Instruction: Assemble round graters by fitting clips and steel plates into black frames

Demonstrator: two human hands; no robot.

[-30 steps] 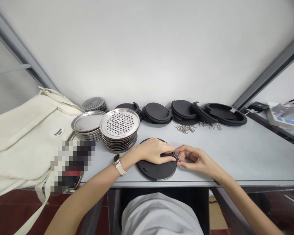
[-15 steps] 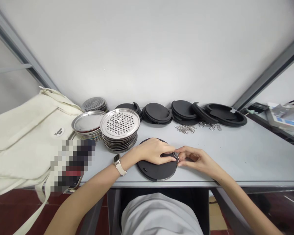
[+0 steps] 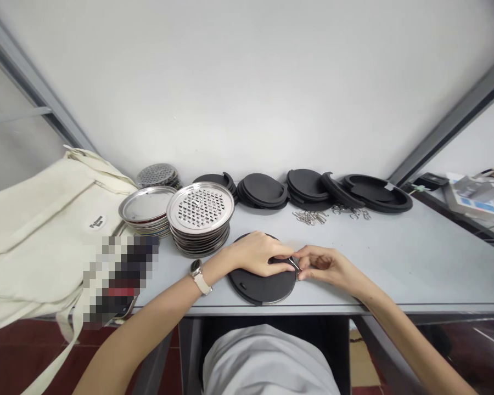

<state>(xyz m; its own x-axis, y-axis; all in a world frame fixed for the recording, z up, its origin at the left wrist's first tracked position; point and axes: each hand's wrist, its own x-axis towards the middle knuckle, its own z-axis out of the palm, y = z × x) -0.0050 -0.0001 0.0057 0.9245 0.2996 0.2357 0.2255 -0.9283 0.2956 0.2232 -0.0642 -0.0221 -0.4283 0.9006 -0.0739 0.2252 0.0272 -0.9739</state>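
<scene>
A black round disc (image 3: 267,288) lies flat near the table's front edge, with a thin metallic rim along its lower right. Across its top rests my left hand (image 3: 261,255), thumb and forefinger closed at the disc's right edge. My right hand (image 3: 323,266) is pinched around a small shiny metal clip (image 3: 295,264) at that same edge, its fingertips meeting those of the left. Fingers partly cover the clip, so I cannot tell how it is joined to the disc.
Left of the disc stand a stack of metal grater discs (image 3: 200,211) and a stack of plain metal discs (image 3: 148,204). Black round covers (image 3: 263,189) line the wall, with loose metal clips (image 3: 310,217) before them. A cream bag (image 3: 45,219) lies far left.
The clip has tilted slightly and lies lower between my fingertips. Both hands otherwise keep almost the same place on the disc.
</scene>
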